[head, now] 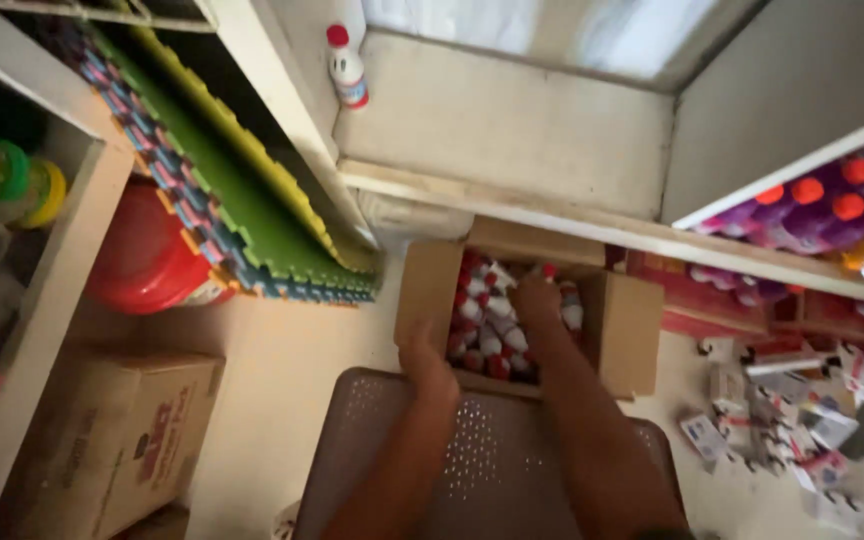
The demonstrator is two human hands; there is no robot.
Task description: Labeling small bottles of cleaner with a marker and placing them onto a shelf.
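Dim, warm indoor light; glare from the window (592, 30) above; soft motion blur, edges stretched

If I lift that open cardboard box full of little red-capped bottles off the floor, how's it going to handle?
The cardboard box is probably heavy for its size, since white bottles with red caps pack it closely. Its flaps stand open, so the walls may flex; supporting it from underneath seems safer. The bottles look loose and could shift or rattle if it tilts. The right hand already reaches among them, and the left hand rests at its edge.
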